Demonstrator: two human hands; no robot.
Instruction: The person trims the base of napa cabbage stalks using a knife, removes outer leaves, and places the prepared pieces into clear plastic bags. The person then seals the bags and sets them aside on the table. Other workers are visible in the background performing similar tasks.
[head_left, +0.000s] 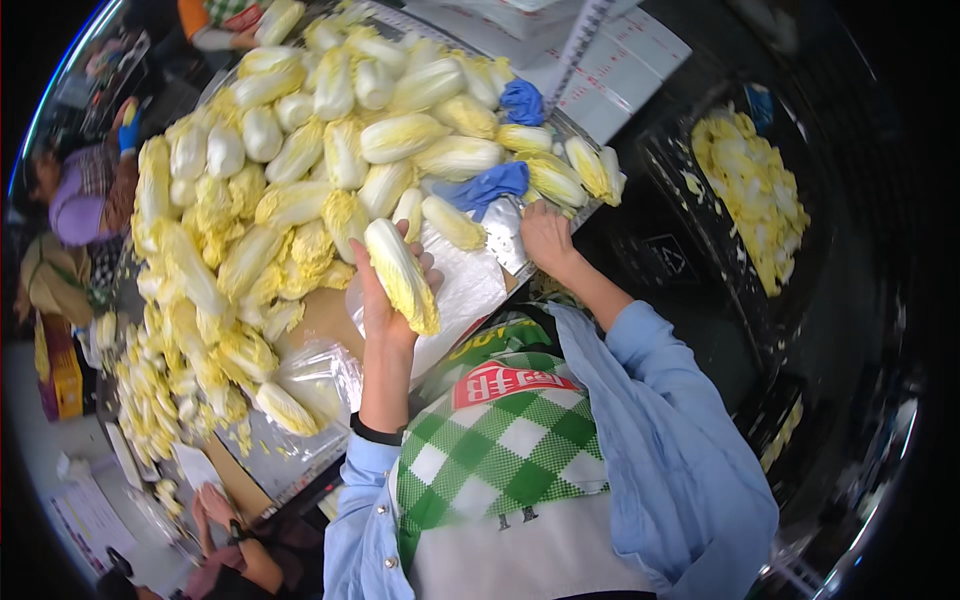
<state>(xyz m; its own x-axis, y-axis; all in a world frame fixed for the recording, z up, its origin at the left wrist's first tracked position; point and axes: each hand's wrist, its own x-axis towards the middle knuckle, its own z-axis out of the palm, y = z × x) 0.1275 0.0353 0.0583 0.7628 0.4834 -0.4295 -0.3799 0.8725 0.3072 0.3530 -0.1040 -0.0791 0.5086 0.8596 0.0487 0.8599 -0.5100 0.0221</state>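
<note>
My left hand (390, 289) holds a trimmed napa cabbage (400, 274), its white base pointing up the picture and its yellow leaves towards me. My right hand (547, 232) rests at the table's near edge, by a silvery foil-like sheet (504, 232) and the cabbages at the corner; its fingertips are partly hidden, and whether it grips something I cannot tell. Between the hands lie a white plastic sheet (465, 296) and a small cabbage (453, 223). A blue glove or cloth (487, 187) lies just beyond them. Many more cabbages (405, 137) are heaped over the table.
A black bin (660, 161) at the right holds loose cabbage leaves (750, 195). Clear plastic bags (319, 382) and a lone cabbage (286, 409) lie left of me. Co-workers stand at the far left and top; another's hands (216, 506) hold something pale at the lower left.
</note>
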